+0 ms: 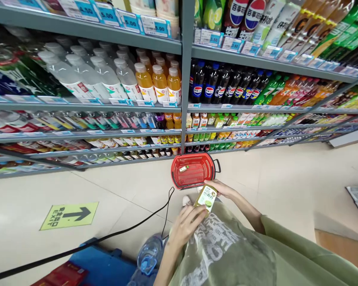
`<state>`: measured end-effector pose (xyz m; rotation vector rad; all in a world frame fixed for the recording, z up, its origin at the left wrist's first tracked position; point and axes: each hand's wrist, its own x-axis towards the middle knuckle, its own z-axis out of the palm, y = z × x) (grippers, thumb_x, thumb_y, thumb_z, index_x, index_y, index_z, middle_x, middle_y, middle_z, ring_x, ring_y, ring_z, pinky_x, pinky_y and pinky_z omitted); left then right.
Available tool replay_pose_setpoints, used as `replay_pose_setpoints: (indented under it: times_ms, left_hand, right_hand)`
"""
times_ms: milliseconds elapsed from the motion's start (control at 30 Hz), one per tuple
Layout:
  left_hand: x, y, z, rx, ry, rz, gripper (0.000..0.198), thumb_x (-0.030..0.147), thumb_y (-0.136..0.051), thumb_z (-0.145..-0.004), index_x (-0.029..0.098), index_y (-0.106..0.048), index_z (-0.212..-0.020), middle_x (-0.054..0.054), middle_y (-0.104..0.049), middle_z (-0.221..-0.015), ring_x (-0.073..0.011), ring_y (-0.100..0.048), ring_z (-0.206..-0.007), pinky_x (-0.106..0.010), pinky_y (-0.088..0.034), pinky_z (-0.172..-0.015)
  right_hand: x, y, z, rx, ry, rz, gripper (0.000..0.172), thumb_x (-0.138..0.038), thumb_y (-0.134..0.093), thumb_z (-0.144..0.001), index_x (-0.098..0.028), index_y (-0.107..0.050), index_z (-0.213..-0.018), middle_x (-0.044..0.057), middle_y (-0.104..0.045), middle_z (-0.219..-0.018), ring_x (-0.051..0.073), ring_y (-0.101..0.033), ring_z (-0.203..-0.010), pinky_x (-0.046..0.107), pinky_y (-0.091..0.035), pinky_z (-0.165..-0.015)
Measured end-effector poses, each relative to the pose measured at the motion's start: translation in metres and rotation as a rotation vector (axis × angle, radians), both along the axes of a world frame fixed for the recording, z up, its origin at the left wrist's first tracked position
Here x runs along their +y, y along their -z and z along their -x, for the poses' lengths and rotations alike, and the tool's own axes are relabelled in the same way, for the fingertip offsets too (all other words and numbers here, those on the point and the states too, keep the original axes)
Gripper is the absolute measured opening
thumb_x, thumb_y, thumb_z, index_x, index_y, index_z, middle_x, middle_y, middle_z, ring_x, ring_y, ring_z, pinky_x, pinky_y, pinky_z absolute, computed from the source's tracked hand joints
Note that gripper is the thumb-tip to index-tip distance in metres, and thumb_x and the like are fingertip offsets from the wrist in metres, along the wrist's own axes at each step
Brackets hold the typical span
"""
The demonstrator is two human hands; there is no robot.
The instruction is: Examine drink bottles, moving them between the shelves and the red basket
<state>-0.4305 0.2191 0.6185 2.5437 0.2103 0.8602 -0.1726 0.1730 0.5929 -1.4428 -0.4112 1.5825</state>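
Note:
Between my two hands, in front of my shirt, is a juice bottle (pixel 208 196) with a white and green label and yellow-green contents. My left hand (pixel 187 223) grips its lower end, fingers laid across it. At its upper end, my right hand (pixel 222 188) holds the bottle from the right side; part of that hand is behind the bottle. Just beyond my hands, a red shopping basket (pixel 176 176) stands on the floor at the foot of the shelves. Inside it lies a small item with a pale label (pixel 183 169).
Drink shelves (pixel 155 108) full of bottles run across the front. A black cord (pixel 119 232) stretches over the lower left. Large water bottles (pixel 150 254) stand by a blue platform (pixel 104 264). A green exit sign (pixel 70 215) is on the floor.

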Motion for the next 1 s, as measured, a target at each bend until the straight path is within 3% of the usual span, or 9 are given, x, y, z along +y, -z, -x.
replay_pose_setpoints:
  times_ms: [100,200,267,367,500,600,733,833,1000]
  left_hand:
    - [-0.003,0.006,-0.005,0.056,-0.031,-0.018,0.033,0.008,-0.052,-0.103,0.02,-0.066,-0.13,-0.011,-0.076,-0.127,-0.0205,-0.069,-0.097,-0.035,-0.053,-0.086]
    - [-0.001,0.022,-0.017,0.092,-0.059,-0.062,0.036,0.004,-0.048,-0.102,0.018,-0.066,-0.13,-0.012,-0.074,-0.13,-0.0223,-0.068,-0.102,-0.038,-0.052,-0.09]
    - [0.001,0.036,-0.028,0.094,-0.09,-0.052,0.037,0.002,-0.049,-0.1,0.017,-0.065,-0.13,-0.013,-0.074,-0.128,-0.0222,-0.067,-0.099,-0.038,-0.052,-0.09]
    - [0.005,0.053,-0.053,0.12,-0.14,0.03,0.032,0.005,-0.05,-0.1,0.016,-0.067,-0.125,-0.012,-0.076,-0.119,-0.0223,-0.067,-0.099,-0.037,-0.053,-0.089]
    - [0.013,0.057,-0.094,0.331,-0.126,0.125,0.022,0.008,-0.051,-0.1,0.017,-0.069,-0.108,-0.008,-0.075,-0.109,-0.0228,-0.068,-0.098,-0.035,-0.053,-0.084]
    - [0.017,0.052,-0.122,0.483,-0.105,0.152,0.021,0.008,-0.051,-0.1,0.018,-0.069,-0.103,-0.008,-0.075,-0.107,-0.0239,-0.069,-0.096,-0.036,-0.053,-0.081]
    - [0.015,0.05,-0.149,0.552,-0.184,0.206,0.025,0.006,-0.052,-0.097,0.018,-0.068,-0.112,-0.009,-0.075,-0.112,-0.026,-0.07,-0.103,-0.036,-0.053,-0.083]
    - [0.004,0.054,-0.163,0.575,-0.248,0.258,0.032,0.004,-0.052,-0.095,0.017,-0.066,-0.12,-0.011,-0.074,-0.116,-0.0275,-0.07,-0.108,-0.038,-0.053,-0.086]
    - [-0.025,0.062,-0.179,0.574,-0.355,0.407,0.028,0.006,-0.05,-0.098,0.018,-0.067,-0.117,-0.01,-0.074,-0.112,-0.0256,-0.07,-0.104,-0.036,-0.052,-0.087]
  right_hand:
    - [0.011,-0.004,-0.015,-0.153,-0.239,0.101,0.051,-0.066,-0.07,-0.087,-0.017,-0.068,-0.074,-0.005,-0.05,-0.05,0.008,-0.032,-0.04,0.022,-0.017,-0.037]
    - [0.024,-0.006,-0.033,-0.286,-0.335,0.118,0.052,-0.071,-0.061,-0.089,-0.019,-0.064,-0.084,-0.006,-0.049,-0.053,0.009,-0.032,-0.041,0.023,-0.019,-0.039]
    - [0.034,-0.006,-0.049,-0.427,-0.348,0.042,0.046,-0.066,-0.057,-0.092,-0.021,-0.061,-0.082,-0.006,-0.049,-0.056,0.01,-0.036,-0.045,0.024,-0.023,-0.043]
    - [0.047,-0.006,-0.079,-0.812,-0.412,-0.1,0.036,-0.054,-0.057,-0.096,-0.023,-0.056,-0.077,-0.004,-0.052,-0.061,0.013,-0.045,-0.055,0.025,-0.031,-0.056]
    - [0.063,-0.004,-0.132,-1.132,-0.517,-0.11,0.023,-0.043,-0.067,-0.092,-0.025,-0.057,-0.083,-0.002,-0.053,-0.064,0.016,-0.049,-0.06,0.027,-0.034,-0.065]
    - [0.075,-0.001,-0.178,-1.229,-0.546,-0.132,0.018,-0.04,-0.066,-0.094,-0.024,-0.06,-0.091,0.003,-0.062,-0.083,0.019,-0.058,-0.072,0.029,-0.042,-0.074]
    - [0.104,0.003,-0.237,-1.329,-0.568,-0.177,0.021,-0.041,-0.059,-0.098,-0.022,-0.063,-0.106,0.009,-0.064,-0.108,0.023,-0.061,-0.088,0.034,-0.046,-0.086]
    - [0.137,0.009,-0.275,-1.409,-0.538,-0.22,0.029,-0.044,-0.053,-0.102,-0.02,-0.064,-0.114,0.012,-0.062,-0.114,0.025,-0.061,-0.091,0.037,-0.047,-0.088]
    - [0.201,0.02,-0.318,-1.493,-0.39,-0.316,0.032,-0.039,-0.058,-0.099,-0.018,-0.066,-0.123,0.016,-0.061,-0.122,0.027,-0.061,-0.102,0.037,-0.045,-0.098]
